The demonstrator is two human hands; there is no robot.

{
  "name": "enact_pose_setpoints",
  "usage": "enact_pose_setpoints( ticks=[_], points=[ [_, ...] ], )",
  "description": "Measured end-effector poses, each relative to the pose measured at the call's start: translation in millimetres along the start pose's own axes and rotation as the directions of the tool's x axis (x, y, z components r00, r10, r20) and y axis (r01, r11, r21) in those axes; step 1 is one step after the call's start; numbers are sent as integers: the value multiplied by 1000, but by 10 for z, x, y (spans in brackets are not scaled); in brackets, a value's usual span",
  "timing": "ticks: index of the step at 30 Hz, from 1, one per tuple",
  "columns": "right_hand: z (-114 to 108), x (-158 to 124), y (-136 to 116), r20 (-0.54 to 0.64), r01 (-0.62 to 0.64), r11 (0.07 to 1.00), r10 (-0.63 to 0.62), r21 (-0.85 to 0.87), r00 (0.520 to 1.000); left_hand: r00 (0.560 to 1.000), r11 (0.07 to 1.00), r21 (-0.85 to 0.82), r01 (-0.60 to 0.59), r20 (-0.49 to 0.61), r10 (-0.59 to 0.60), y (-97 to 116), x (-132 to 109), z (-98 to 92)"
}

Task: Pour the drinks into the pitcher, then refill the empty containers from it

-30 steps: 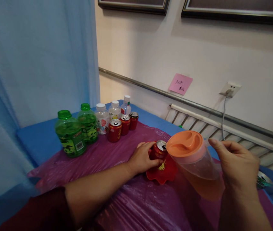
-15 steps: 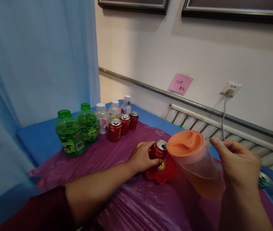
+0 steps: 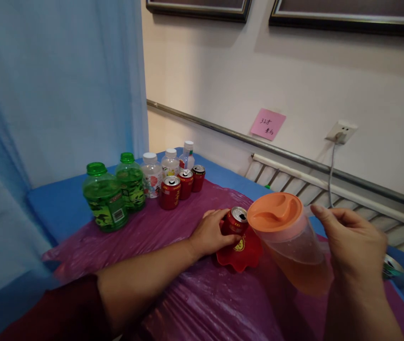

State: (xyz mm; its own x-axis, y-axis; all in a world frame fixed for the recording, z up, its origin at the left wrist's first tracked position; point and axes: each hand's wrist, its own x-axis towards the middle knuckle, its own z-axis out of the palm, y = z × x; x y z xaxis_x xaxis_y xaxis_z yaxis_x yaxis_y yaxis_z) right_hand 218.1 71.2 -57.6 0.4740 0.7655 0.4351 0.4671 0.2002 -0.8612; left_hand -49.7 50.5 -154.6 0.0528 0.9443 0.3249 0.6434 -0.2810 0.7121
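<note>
My left hand (image 3: 209, 234) is wrapped round a red open can (image 3: 236, 221) that stands on a red scalloped dish (image 3: 241, 255). My right hand (image 3: 352, 246) grips the handle side of a clear pitcher (image 3: 290, 239) with an orange lid; the pitcher is tilted toward the can and holds orange-brown liquid. Its lid sits right beside the can's top. No liquid stream is visible.
A purple plastic sheet (image 3: 195, 303) covers a blue table (image 3: 56, 208). At the back left stand two green bottles (image 3: 105, 196), three clear bottles with white caps (image 3: 168, 163) and three red cans (image 3: 182, 184). A crushed can (image 3: 390, 267) lies at the right. A blue curtain (image 3: 45, 85) hangs left.
</note>
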Motion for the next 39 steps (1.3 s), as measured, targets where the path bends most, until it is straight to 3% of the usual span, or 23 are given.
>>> enact_pose_setpoints(
  ticks=[39],
  points=[
    [-1, -29, -57, 2, 7, 1000, -7, -1, 1000, 1000, 1000, 4, -15, 9, 15, -25, -2, 18]
  ],
)
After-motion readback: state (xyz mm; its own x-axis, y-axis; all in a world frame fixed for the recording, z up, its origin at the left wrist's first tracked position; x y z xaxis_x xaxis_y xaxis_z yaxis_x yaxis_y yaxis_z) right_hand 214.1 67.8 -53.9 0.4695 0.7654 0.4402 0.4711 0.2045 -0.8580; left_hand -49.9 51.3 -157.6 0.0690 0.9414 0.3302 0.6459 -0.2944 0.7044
